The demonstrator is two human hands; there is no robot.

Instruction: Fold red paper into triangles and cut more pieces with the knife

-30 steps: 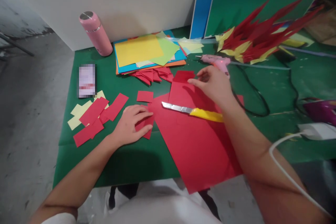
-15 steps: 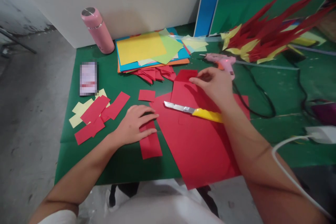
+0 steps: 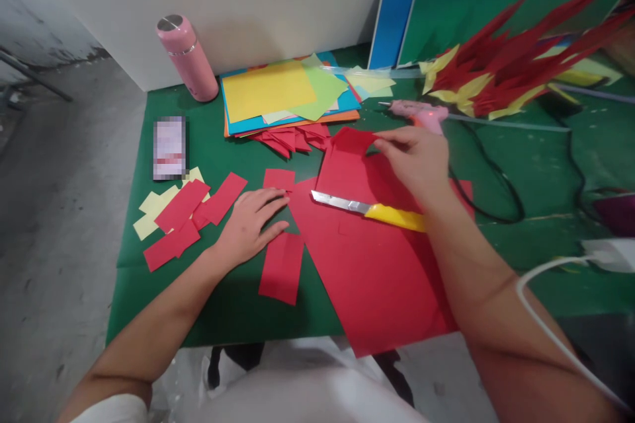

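My right hand (image 3: 414, 162) pinches the right corner of a red paper piece (image 3: 353, 141), whose edge is lifted a little over the red paper below it. Flat on the table, my left hand (image 3: 253, 221) has its fingers spread, the fingertips at the lower edge of a small red rectangle (image 3: 278, 179). Just below that hand lies a larger red paper rectangle (image 3: 282, 268). A utility knife (image 3: 391, 215) with a yellow handle and bared blade rests on the big red sheet (image 3: 387, 291), partly behind my right forearm.
Red strips (image 3: 182, 205) and pale yellow slips (image 3: 149, 223) lie at the left. Behind are a phone (image 3: 169, 149), a pink bottle (image 3: 191, 63) and stacked coloured paper (image 3: 268, 92). A glue gun (image 3: 419, 114) with its cord and a red paper flame shape (image 3: 501, 69) are at the right.
My left hand has moved slightly up and left, off the larger red rectangle, which has turned a little. The red piece in my right hand has been raised at its edge.
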